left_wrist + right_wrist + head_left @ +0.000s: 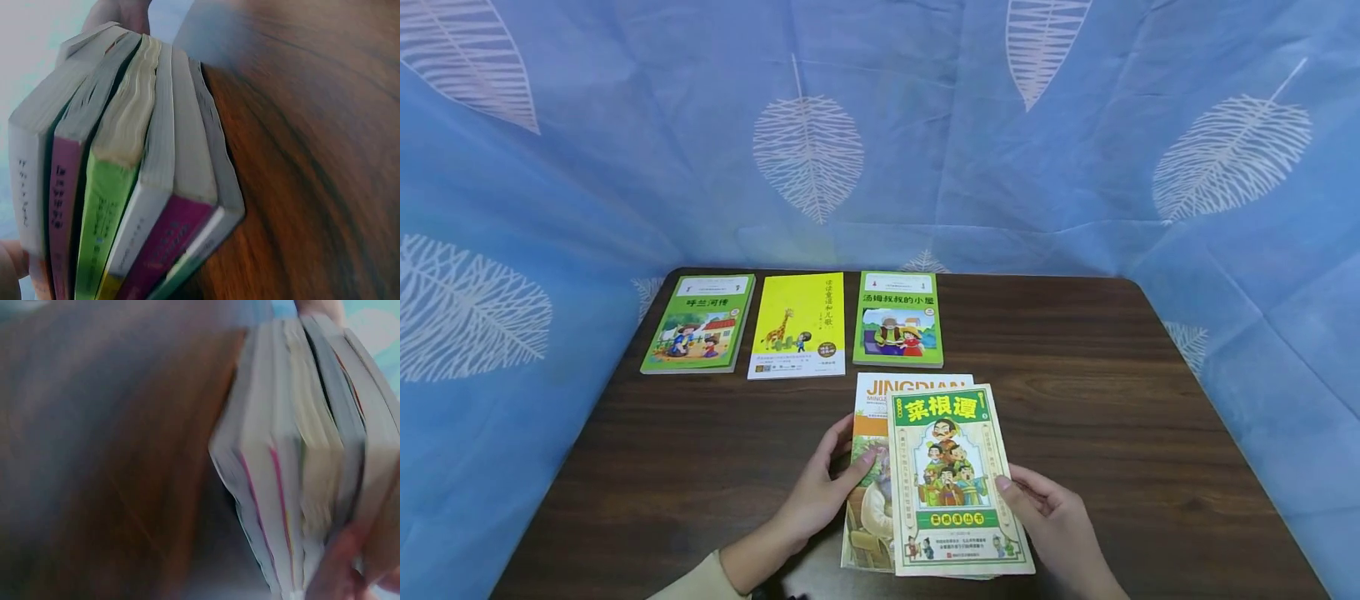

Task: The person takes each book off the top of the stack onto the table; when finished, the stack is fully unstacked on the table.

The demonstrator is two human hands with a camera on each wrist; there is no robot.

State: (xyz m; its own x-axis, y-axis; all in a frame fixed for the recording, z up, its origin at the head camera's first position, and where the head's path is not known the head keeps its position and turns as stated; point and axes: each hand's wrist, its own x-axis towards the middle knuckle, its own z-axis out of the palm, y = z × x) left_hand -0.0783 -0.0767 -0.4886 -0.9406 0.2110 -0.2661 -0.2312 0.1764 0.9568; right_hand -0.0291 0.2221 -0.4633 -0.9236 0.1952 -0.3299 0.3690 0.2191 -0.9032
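The left hand grips the left side of a stack of books, thumb on the JINGDIAN book; the right hand pinches the right edge of the cream-and-green top book, which lies askew over it. Softly creased blue cloth printed with white leaves hangs behind a dark wood-grain table, its far corners rounded. The stack is at the near side, its page edges rippled. Farther back lie three rectangular paperbacks: left green book, yellow book, right green book.
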